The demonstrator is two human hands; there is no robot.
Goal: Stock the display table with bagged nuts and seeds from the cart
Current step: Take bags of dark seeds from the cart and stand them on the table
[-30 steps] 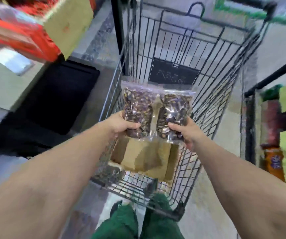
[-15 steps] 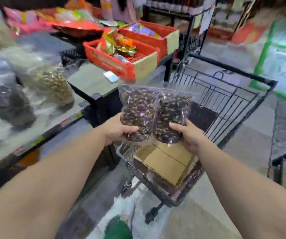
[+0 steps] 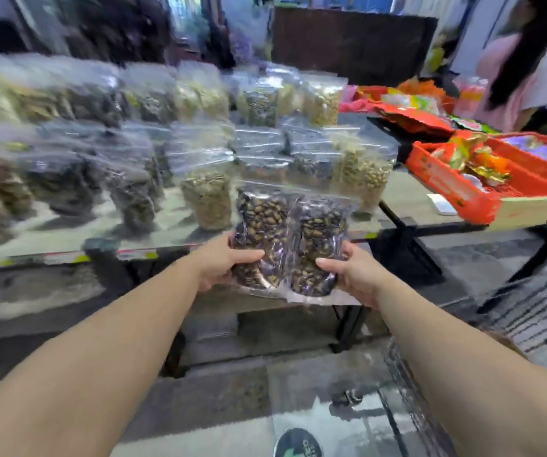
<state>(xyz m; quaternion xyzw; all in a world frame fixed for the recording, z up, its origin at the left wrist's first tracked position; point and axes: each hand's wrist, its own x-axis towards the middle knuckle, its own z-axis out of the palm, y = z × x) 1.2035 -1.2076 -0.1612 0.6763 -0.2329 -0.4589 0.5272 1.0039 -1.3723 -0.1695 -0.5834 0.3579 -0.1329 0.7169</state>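
Two clear, crinkly bags of dark seeds at the desk (image 3: 403,196)
The left hand (image 3: 224,262) grips the left bag (image 3: 260,219); the right hand (image 3: 352,275) grips the right bag (image 3: 321,239), both upright.

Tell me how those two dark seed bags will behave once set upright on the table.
The dark seed bags look soft-sided and glossy, so probably floppy and a bit slippery. Both hands, left hand and right hand, steady them. Standing bags nearby suggest they'll stand, though apt to tip.
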